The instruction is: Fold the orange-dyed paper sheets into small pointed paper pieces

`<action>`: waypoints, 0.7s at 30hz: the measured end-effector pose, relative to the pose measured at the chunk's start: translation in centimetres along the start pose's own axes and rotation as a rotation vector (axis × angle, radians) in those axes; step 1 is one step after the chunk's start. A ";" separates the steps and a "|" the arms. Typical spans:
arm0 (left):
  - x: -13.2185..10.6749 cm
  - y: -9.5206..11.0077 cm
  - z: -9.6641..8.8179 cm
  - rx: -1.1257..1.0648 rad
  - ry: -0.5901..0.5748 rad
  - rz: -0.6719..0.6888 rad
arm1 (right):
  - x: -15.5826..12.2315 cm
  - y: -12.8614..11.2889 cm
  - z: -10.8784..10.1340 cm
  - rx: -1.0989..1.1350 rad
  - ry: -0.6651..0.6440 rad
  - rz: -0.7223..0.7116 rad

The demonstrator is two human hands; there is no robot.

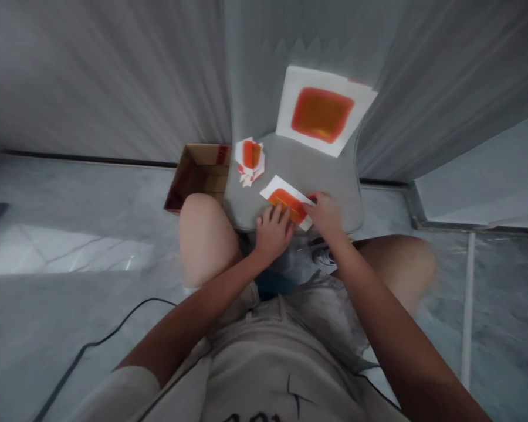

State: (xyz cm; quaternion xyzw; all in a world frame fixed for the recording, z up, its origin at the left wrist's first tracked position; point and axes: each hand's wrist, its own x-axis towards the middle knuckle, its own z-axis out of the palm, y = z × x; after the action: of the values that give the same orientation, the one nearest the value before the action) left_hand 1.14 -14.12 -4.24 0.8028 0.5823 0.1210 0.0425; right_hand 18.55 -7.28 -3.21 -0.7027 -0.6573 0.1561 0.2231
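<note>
Left hand (273,233), fingers spread flat, pressing an orange-patched white sheet (286,202) near the front edge of the grey seat (334,202); right hand (326,215) apparently pinching its edge, grip partly hidden. Uneven pressure could slide the sheet off the seat.

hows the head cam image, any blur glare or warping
In the head view, wide-angle distortion bends the grey curtain folds; the left hand and right hand look slightly soft; glare whitens the marble floor at left.

Sheet (287,202): white, orange centre, red border.
</note>
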 end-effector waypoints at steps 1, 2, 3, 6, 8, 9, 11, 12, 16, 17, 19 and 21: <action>0.3 -0.1 0.0 -0.006 -0.003 0.012 | -0.1 0.1 -0.1 0.029 0.016 0.007; 0.6 -0.3 -0.1 -0.017 -0.003 0.026 | -0.2 0.2 -0.3 0.055 0.029 0.007; 1.0 -0.5 -0.1 -0.030 -0.002 0.044 | -0.2 0.5 -0.5 0.082 0.037 0.001; 2.8 -1.3 -0.3 -0.071 -0.009 0.120 | -0.4 1.7 -1.0 0.213 -0.003 0.004; 4.4 -1.8 -0.5 -0.087 -0.035 0.200 | -0.9 2.8 -1.2 0.333 -0.065 0.056; 5.2 -2.1 -0.5 -0.093 -0.056 0.248 | -1.3 3.3 -1.4 0.403 -0.090 0.095; 6.8 -2.7 -0.6 -0.115 -0.098 0.342 | -2.3 4.1 -1.7 0.555 -0.129 0.173; 7.4 -3.0 -0.5 -0.134 -0.112 0.379 | -2.8 4.3 -1.9 0.633 -0.146 0.212; 8.9 -3.8 0.0 -0.249 -0.116 0.387 | -3.3 4.0 -2.6 0.806 -0.195 0.376; 8.9 -3.8 0.1 -0.278 -0.113 0.370 | -2.9 3.8 -2.6 0.834 -0.211 0.414; 8.8 -3.7 0.2 -0.343 -0.108 0.325 | -1.7 3.5 -2.6 0.880 -0.255 0.473; 8.5 -3.5 0.1 -0.425 -0.110 0.255 | -0.5 3.2 -2.4 0.890 -0.307 0.497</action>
State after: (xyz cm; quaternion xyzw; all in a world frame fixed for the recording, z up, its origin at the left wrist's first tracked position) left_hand 0.39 -4.92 -3.83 0.8482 0.4347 0.2009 0.2263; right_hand 22.47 -8.19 -2.88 -0.6438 -0.3661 0.5690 0.3574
